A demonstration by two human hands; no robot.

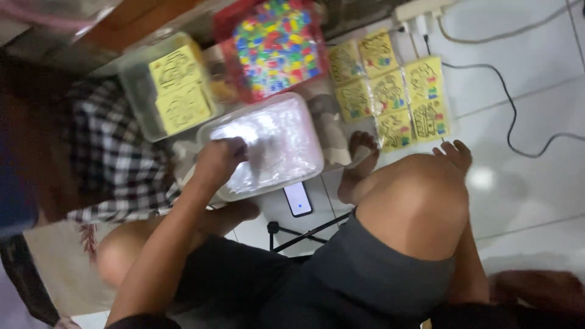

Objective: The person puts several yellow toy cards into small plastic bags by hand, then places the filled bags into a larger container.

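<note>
My left hand point(219, 159) reaches from the lower left into a clear plastic tub point(308, 166) full of shiny clear plastic packets point(277, 137). Its fingers curl down onto the packets at the tub's left side; blur hides whether they grip one. My right hand point(539, 291) is a dark, blurred shape low on the white floor at the bottom right, behind my raised knee point(414, 201). It is far from the tub and nothing shows in it.
Yellow picture cards point(393, 94) lie on the floor tiles beyond my feet. A red tray of colourful small pieces point(277, 45) and a clear box with yellow cards point(177, 88) stand behind the tub. A phone point(298, 198), a black cable point(512, 103), a power strip point(420, 9) and checked cloth point(113, 155) lie around.
</note>
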